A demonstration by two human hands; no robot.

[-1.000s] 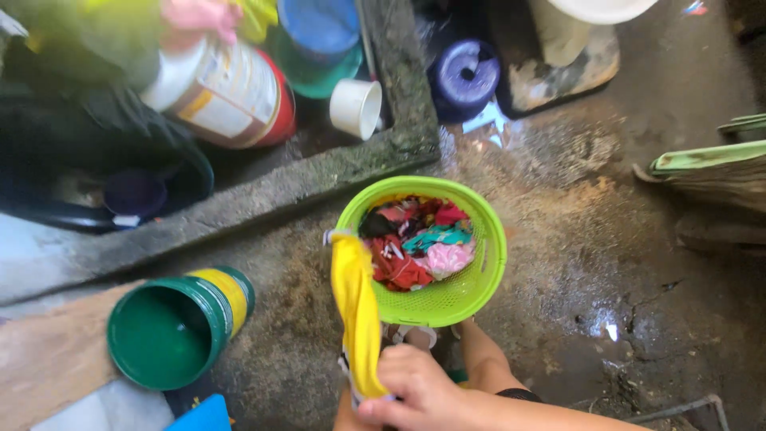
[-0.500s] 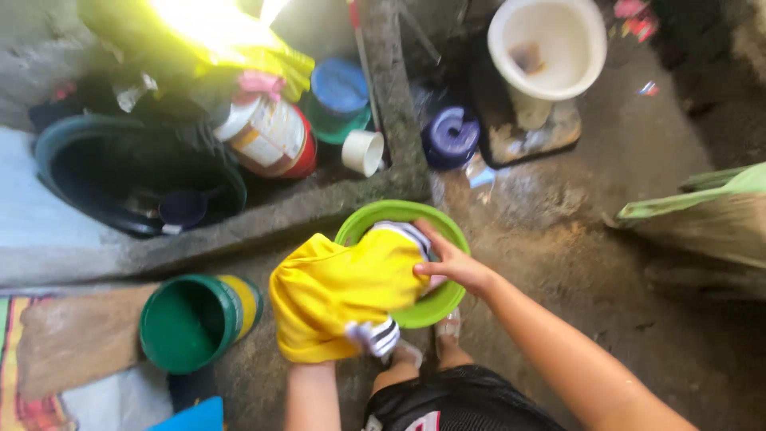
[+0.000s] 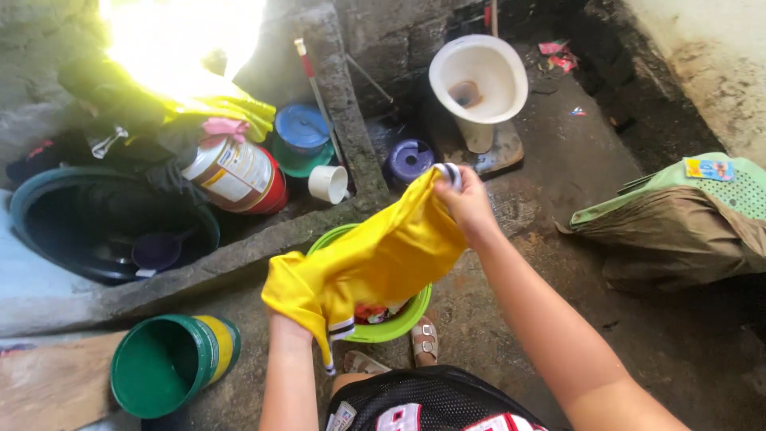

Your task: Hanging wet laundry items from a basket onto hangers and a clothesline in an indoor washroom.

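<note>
Both hands hold the yellow shirt (image 3: 375, 263) up: right hand (image 3: 467, 203) pinches the collar, left hand (image 3: 289, 319) sits inside; keep it stretched over the green basket (image 3: 399, 323)

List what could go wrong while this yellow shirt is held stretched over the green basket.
1. The yellow shirt's lower hem hangs past the left hand near the wet, dirty concrete floor; it may drag and get soiled.
2. The right hand grips only the striped trim, so the shirt could slip free.
3. The green basket sits right by the sandalled feet; a step could tip it.
</note>
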